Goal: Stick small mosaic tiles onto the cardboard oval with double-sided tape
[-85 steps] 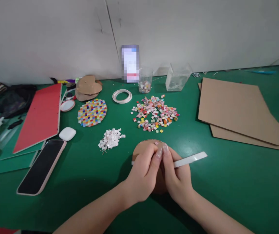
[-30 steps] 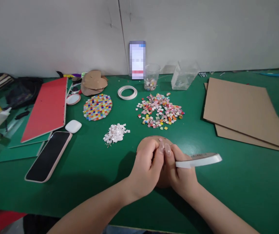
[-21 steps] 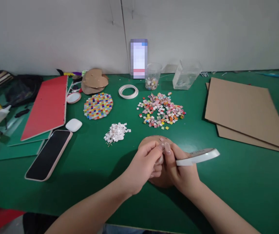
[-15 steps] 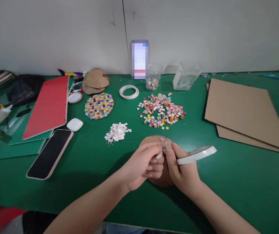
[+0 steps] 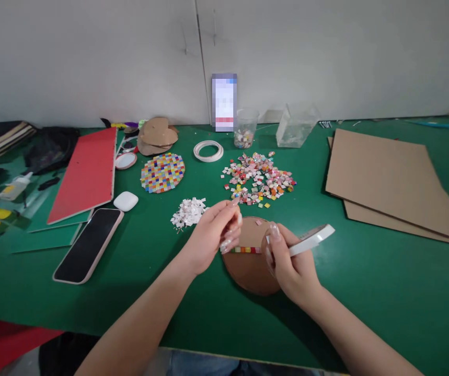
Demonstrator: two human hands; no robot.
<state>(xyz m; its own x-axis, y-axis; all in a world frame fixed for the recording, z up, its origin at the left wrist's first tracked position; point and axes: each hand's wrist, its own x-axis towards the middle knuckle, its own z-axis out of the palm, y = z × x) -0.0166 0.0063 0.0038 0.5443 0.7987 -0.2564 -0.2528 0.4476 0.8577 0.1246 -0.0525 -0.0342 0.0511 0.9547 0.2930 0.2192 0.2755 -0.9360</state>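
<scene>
My right hand [image 5: 292, 263] is closed on a roll of white tape [image 5: 314, 239], which sticks out to the right past the thumb. My left hand [image 5: 212, 237] is closed in a pinch just left of it; whatever its fingertips hold, if anything, is too small to make out. Beneath both hands lies a round cardboard disc [image 5: 248, 277]. Across the disc runs a row of small coloured tiles [image 5: 246, 250], partly hidden by my right hand. A single pink tile [image 5: 258, 222] sits near the disc's far edge.
Beyond the disc lie a pile of coloured tiles [image 5: 263, 180] and white paper scraps [image 5: 188, 213]. A tiled disc [image 5: 162, 173], a tape roll [image 5: 207, 151] and a phone [image 5: 88, 245] are to the left. Cardboard sheets [image 5: 381, 183] are at right; a cup [image 5: 245, 130] and clear box [image 5: 298, 128] stand behind.
My hands have parted: the left has moved left and away from me, uncovering the tile row. The tape roll stays in my right hand. Another person's hand at far left has gone from view.
</scene>
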